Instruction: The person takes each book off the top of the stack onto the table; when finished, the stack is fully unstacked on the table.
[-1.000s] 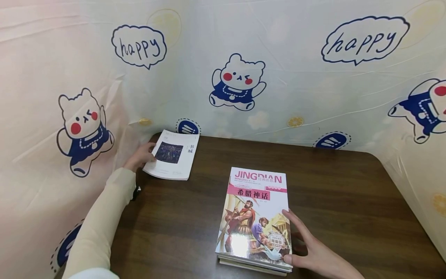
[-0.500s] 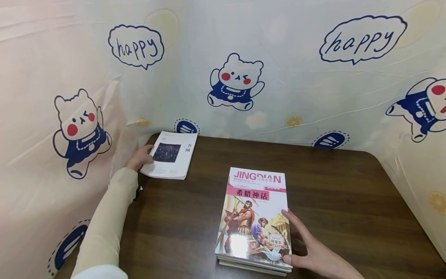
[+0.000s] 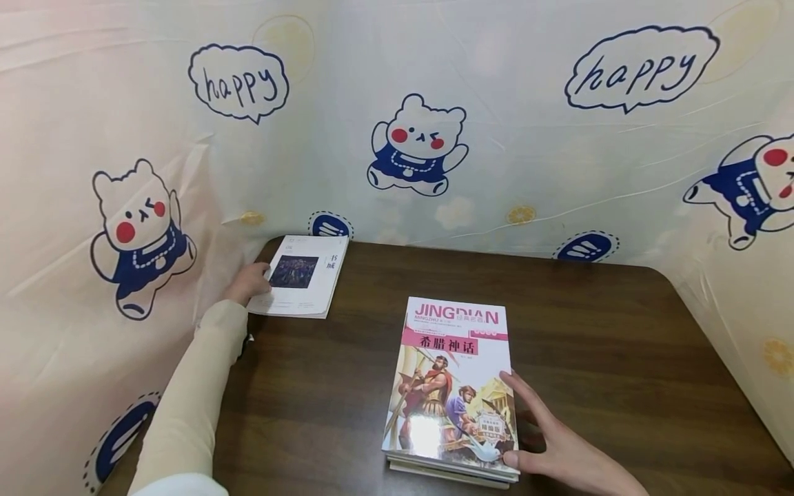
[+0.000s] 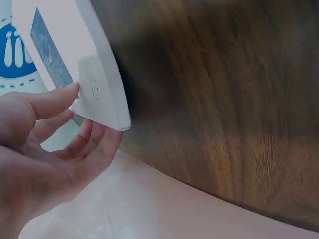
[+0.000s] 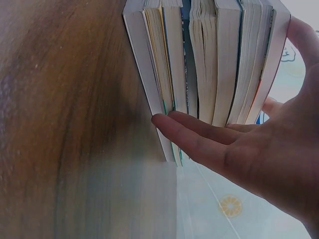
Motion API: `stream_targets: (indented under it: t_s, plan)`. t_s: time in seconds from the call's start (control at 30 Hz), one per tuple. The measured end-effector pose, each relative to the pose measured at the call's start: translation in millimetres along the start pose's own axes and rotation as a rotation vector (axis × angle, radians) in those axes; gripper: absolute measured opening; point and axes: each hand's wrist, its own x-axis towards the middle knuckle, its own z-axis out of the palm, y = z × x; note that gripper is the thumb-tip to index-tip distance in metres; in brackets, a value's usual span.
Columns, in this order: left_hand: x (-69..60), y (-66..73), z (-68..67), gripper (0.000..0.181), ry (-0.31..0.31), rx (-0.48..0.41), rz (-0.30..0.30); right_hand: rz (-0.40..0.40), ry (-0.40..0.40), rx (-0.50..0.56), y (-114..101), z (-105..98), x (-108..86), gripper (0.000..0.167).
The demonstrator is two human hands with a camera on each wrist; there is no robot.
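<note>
At the table's far left corner lies a white magazine (image 3: 296, 275) with a dark picture on its cover. My left hand (image 3: 249, 281) grips its left edge. The left wrist view shows the thumb (image 4: 62, 99) on the cover and the other fingers against the edge and underside. Nearer to me stands a stack of several books, topped by a glossy paperback (image 3: 455, 386) with two painted figures. My right hand (image 3: 558, 448) rests along the stack's right side, its fingers extended against the page edges (image 5: 227, 64), as the right wrist view shows.
Both piles stand on a dark brown wooden table (image 3: 589, 331). A pale curtain (image 3: 521, 151) with printed bears and "happy" bubbles hangs along the back and both sides, close to the magazine's far edge.
The magazine has shifted slightly to the left with my left hand, and the head view has drifted a little. My right hand and the book stack have stayed in place.
</note>
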Motion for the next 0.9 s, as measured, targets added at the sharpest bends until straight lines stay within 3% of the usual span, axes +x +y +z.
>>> stream_targets:
  t_s: [0.13,0.23,0.4,0.5,0.7,0.9]
  plan:
    - [2.0,7.6,2.7,0.053,-0.027,0.128,-0.037,-0.008,0.007,-0.005,1,0,-1.4,0.087]
    - [-0.3,12.5,3.7,0.051,-0.051,0.159,-0.074,-0.017,0.016,-0.018,2,0,-1.7,0.087]
    - [-10.8,14.3,5.5,0.055,-0.028,0.106,-0.115,-0.048,0.02,-0.028,3,0,-0.2,0.088]
    - [-17.9,15.0,8.8,0.056,0.029,0.041,-0.136,-0.051,0.009,-0.032,4,0,1.7,0.089]
    - [-14.8,32.6,13.8,0.055,0.206,0.02,-0.067,-0.083,0.025,-0.051,4,-2,1.7,0.091]
    - [-15.0,61.3,10.0,0.062,0.245,-0.072,0.058,-0.102,0.034,-0.04,7,0,0.8,0.09]
